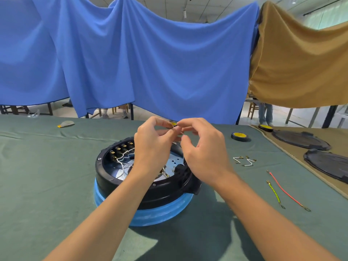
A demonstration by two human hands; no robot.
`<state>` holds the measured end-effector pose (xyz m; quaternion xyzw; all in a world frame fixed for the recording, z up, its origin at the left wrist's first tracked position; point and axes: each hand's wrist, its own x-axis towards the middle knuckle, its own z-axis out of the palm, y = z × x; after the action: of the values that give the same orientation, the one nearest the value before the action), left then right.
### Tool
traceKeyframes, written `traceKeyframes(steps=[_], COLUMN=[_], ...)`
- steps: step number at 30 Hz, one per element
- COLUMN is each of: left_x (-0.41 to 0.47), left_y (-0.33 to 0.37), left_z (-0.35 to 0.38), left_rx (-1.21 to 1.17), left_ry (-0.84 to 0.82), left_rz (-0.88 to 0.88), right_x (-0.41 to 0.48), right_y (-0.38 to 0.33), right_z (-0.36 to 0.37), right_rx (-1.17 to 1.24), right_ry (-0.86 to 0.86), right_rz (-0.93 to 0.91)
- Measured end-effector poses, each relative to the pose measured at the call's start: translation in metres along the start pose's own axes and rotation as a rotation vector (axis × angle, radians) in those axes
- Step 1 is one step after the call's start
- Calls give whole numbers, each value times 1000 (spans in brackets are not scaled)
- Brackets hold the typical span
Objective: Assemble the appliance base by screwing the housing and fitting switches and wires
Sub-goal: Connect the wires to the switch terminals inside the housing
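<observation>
Head view: we've got both hands up over the far rim of the appliance base [143, 200], black housing on a blue ring, open side up, sitting mid-worktop [47, 166] on green cloth. Left hand [152, 146] and right hand [205, 153] meet fingertip to fingertip. Left fingers [160, 122] and right fingers [188, 122] are curled narrow, pinching a short wire [171, 127] with a brass end between them; it's too small to make out more.

Inside the base there's a row of switches [120, 149] along the far-left wall, with white wires [120, 162] running off them. To the right of the base lie a tape roll [239, 136], loose white jumpers [244, 161], a red lead [286, 191] and a green-yellow lead [275, 194]. Two black covers [301, 141] lie on tan cloth at far right.
</observation>
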<state>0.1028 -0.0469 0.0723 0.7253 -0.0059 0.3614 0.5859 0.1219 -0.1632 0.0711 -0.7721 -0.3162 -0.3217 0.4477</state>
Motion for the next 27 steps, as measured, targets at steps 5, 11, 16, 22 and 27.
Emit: traceKeyframes(steps=[5, 11, 16, 22, 27], left_x=[-2, -1, 16, 29, 24], left_y=[4, 9, 2, -49, -80], left_z=[0, -13, -57, -111, -117], left_rx=[-101, 7, 235, 326, -98], left_ry=[-2, -23, 63, 65, 45], left_rz=[2, 38, 96, -122, -391], right_x=[7, 14, 22, 27, 27], right_y=[-5, -10, -13, -29, -35], right_z=[0, -4, -3, 22, 42], right_rx=[71, 61, -4, 40, 76], right_ry=[-54, -154, -288, -470, -546], right_rz=[143, 187, 260, 272, 234])
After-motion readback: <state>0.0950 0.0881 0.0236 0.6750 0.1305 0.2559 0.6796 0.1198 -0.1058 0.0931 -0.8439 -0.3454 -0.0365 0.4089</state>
